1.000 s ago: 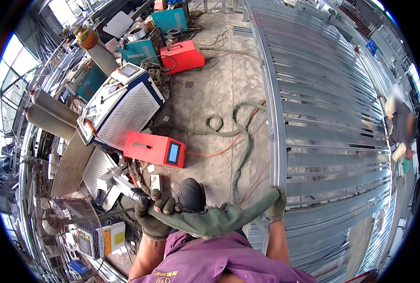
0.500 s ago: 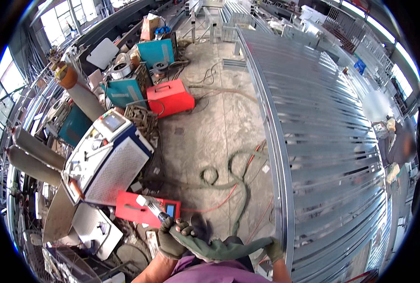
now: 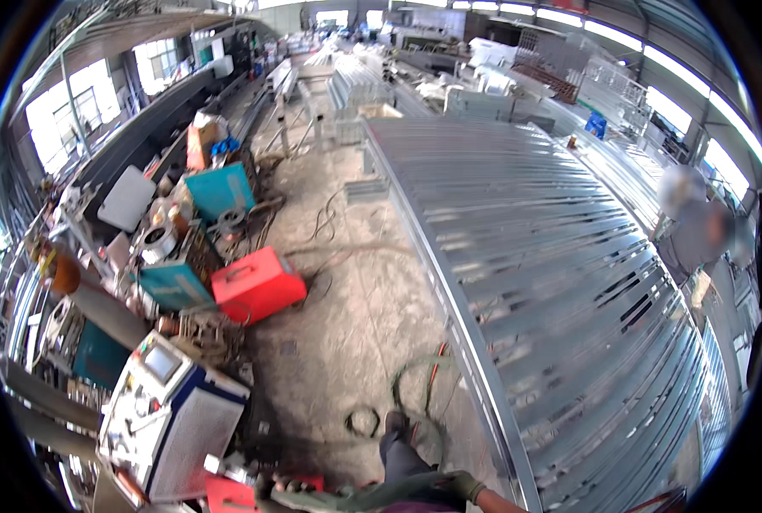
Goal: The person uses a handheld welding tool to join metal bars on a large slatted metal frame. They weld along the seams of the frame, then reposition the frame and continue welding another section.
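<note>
Gloved right hand point(image 3: 460, 486) lower, view raised

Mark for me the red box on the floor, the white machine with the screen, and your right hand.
red box point(image 3: 257, 286), head view, on its top face.
white machine point(image 3: 171, 419), head view, on its side panel below the screen.
right hand point(image 3: 462, 487), head view, on the gloved back of the hand.

Bright daylight, fisheye-bent, blurred edges
</note>
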Tool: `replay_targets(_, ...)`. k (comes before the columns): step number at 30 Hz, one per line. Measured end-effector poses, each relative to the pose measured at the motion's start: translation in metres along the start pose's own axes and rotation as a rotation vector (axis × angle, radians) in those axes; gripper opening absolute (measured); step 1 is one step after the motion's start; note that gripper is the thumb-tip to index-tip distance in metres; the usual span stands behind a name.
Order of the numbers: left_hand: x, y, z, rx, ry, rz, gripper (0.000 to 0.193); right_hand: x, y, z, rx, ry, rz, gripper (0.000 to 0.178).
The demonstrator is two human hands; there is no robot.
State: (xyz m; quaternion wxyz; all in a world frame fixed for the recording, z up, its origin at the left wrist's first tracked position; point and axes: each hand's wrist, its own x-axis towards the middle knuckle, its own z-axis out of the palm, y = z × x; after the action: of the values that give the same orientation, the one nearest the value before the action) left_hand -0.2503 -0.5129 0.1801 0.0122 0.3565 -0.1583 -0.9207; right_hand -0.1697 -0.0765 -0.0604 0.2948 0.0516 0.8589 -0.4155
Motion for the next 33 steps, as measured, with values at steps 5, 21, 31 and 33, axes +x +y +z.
replay_targets(5, 0.075, -0.015, 0.067, 0.023, 0.066, 0.061, 0.026, 0.098, -0.032, -0.075, -0.270, -0.179, 0.099, 0.045)
replay_targets(21, 0.197, -0.019, 0.225, -0.154, -0.083, 0.202, 0.027, 0.228, -0.162, -0.255, -0.061, -0.420, 0.198, 0.044)
replay_targets(31, 0.425, 0.013, 0.330, -0.259, -0.108, -0.146, 0.032, 0.399, -0.127, -0.274, -0.303, -0.224, -0.062, 0.042)
replay_targets(33, 0.458, 0.039, 0.359, -0.259, -0.127, -0.178, 0.032, 0.440, -0.150, -0.282, -0.222, -0.258, 0.082, 0.044)
